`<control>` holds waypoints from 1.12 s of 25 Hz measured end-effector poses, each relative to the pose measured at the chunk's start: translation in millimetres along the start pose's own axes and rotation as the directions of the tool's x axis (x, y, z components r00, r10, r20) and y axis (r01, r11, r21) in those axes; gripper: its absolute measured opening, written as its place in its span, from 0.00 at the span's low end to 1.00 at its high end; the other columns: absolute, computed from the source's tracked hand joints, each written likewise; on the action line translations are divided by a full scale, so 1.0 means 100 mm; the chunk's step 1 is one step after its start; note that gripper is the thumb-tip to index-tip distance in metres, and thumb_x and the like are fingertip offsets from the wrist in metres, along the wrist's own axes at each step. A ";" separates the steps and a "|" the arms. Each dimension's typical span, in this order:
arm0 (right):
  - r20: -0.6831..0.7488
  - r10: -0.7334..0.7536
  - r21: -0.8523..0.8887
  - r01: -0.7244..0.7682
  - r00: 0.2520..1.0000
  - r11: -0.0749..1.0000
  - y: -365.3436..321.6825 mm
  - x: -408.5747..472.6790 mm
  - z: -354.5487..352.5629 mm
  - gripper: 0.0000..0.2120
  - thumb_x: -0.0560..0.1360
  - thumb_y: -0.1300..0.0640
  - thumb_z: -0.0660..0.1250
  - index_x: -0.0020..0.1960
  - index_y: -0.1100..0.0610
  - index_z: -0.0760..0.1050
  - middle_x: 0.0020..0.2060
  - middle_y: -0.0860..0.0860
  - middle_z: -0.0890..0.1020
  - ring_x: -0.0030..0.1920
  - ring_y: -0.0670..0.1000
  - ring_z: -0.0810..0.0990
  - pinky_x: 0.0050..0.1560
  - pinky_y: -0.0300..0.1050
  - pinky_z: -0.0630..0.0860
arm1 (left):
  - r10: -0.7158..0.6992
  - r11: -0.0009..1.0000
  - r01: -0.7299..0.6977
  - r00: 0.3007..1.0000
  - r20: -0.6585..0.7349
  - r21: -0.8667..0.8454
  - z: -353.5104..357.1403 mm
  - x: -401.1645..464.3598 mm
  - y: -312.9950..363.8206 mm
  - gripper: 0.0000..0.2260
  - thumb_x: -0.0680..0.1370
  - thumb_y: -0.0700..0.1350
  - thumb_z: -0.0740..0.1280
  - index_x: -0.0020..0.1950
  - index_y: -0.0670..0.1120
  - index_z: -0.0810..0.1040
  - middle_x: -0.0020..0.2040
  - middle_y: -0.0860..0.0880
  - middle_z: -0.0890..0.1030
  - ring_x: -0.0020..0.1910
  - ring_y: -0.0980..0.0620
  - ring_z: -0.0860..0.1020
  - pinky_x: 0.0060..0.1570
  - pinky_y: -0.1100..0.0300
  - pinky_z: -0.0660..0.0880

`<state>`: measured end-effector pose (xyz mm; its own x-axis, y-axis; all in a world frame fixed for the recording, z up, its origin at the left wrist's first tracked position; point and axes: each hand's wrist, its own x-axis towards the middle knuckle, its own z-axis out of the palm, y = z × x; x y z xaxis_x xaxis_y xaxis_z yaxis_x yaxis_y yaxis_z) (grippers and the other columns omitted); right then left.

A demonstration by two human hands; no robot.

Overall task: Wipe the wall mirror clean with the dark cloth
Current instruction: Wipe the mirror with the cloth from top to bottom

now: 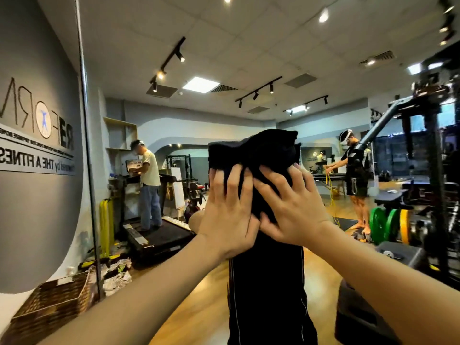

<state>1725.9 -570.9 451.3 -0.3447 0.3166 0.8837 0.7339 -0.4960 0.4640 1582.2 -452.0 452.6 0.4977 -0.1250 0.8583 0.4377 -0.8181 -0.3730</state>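
Head view: both hands up at the mirror, pressing the cloth flat against the glass at about face height, dead centre. Left hand spread wide, fingers straight and splayed over the lower left of the cloth, pushing, not pinching. Right hand alongside, fingers likewise extended across the lower right, thumb tucked under the bottom edge near the left palm. Nothing gripped by either hand; only palm and finger pressure pinning the fabric. Cloth bunched and folded, top edge lumpy, hiding the reflection behind it. Reflected in the glass: a gym floor, a treadmill, coloured plates; a wicker basket low on the left by the mirror's edge.

Risks from here, as judged: with no grip at all, a lapse in pressure mid-stroke likely lets the cloth slide down and drop. Bunched folds probably mean uneven contact, so streaks or missed bands. Bare fingertips near the cloth's edge could stray onto the glass and leave fresh smears. Much mirror surface apparently left to cover.
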 end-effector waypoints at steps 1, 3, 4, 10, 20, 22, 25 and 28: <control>0.007 -0.002 -0.006 0.002 1.000 1.000 0.18 -0.08 -0.05 0.32 0.71 0.41 0.64 0.71 0.54 0.75 0.72 0.56 0.72 0.66 0.67 0.69 0.69 0.64 0.67 | -0.001 1.000 0.001 1.000 0.003 -0.007 0.01 0.08 0.18 0.38 0.73 0.55 0.63 0.77 0.35 0.62 0.74 0.36 0.58 0.71 0.29 0.62 0.73 0.33 0.58; 0.010 -0.004 -0.019 0.004 1.000 1.000 0.50 -0.24 -0.15 0.31 0.72 0.41 0.63 0.71 0.54 0.75 0.72 0.56 0.71 0.66 0.67 0.70 0.69 0.64 0.67 | 0.005 1.000 -0.005 1.000 -0.012 -0.021 0.01 0.24 0.52 0.38 0.72 0.55 0.64 0.76 0.35 0.63 0.74 0.37 0.58 0.70 0.30 0.61 0.73 0.33 0.59; 0.009 -0.006 -0.026 0.006 1.000 1.000 0.66 -0.31 -0.19 0.31 0.72 0.41 0.62 0.71 0.54 0.74 0.72 0.56 0.71 0.65 0.67 0.70 0.68 0.64 0.67 | 0.008 1.000 -0.008 1.000 -0.019 -0.028 0.03 0.33 0.67 0.38 0.72 0.55 0.65 0.76 0.36 0.63 0.73 0.37 0.58 0.70 0.31 0.60 0.73 0.33 0.58; 0.035 -0.014 -0.063 0.016 0.999 0.998 1.56 -0.71 -0.48 0.32 0.72 0.41 0.61 0.72 0.53 0.69 0.72 0.56 0.68 0.65 0.67 0.69 0.66 0.62 0.68 | 0.019 0.997 -0.021 0.999 -0.026 -0.074 0.11 0.82 1.55 0.37 0.72 0.56 0.63 0.77 0.37 0.62 0.74 0.37 0.59 0.71 0.31 0.59 0.74 0.33 0.56; 0.000 0.013 -0.050 -0.013 1.000 0.999 2.81 -1.37 -0.81 0.31 0.71 0.43 0.60 0.71 0.53 0.67 0.71 0.56 0.68 0.65 0.65 0.68 0.61 0.61 0.72 | 0.075 0.991 -0.081 0.995 -0.060 -0.107 0.22 1.48 2.84 0.36 0.75 0.56 0.58 0.77 0.37 0.61 0.75 0.37 0.62 0.72 0.32 0.60 0.75 0.33 0.52; -0.008 0.024 -0.050 -0.025 1.000 0.998 2.97 -1.47 -0.85 0.30 0.71 0.43 0.60 0.70 0.53 0.68 0.70 0.56 0.68 0.63 0.65 0.68 0.58 0.61 0.74 | 0.088 0.988 -0.096 0.994 -0.071 -0.119 0.24 1.55 3.00 0.36 0.75 0.57 0.57 0.78 0.37 0.61 0.75 0.37 0.61 0.73 0.32 0.59 0.75 0.33 0.53; -0.022 0.063 -0.038 -0.064 0.998 0.997 3.06 -1.58 -0.88 0.29 0.71 0.44 0.60 0.70 0.53 0.69 0.70 0.55 0.68 0.64 0.66 0.70 0.58 0.62 0.73 | 0.099 0.987 -0.111 0.990 -0.105 -0.118 0.29 1.61 3.14 0.36 0.75 0.56 0.56 0.77 0.36 0.62 0.75 0.38 0.60 0.72 0.33 0.59 0.74 0.33 0.54; -0.022 0.117 -0.004 -0.117 0.993 0.993 3.03 -1.69 -0.88 0.28 0.71 0.44 0.60 0.69 0.53 0.69 0.70 0.55 0.69 0.64 0.66 0.70 0.62 0.60 0.72 | 0.132 0.984 -0.145 0.984 -0.120 -0.107 0.33 1.62 3.20 0.36 0.74 0.56 0.57 0.77 0.37 0.62 0.74 0.38 0.58 0.71 0.34 0.59 0.75 0.34 0.54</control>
<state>1955.1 -845.7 448.3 -0.2691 0.2389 0.9330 0.7669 -0.5328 0.3576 1827.4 -716.1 460.2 0.4579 -0.2979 0.8376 0.2785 -0.8467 -0.4534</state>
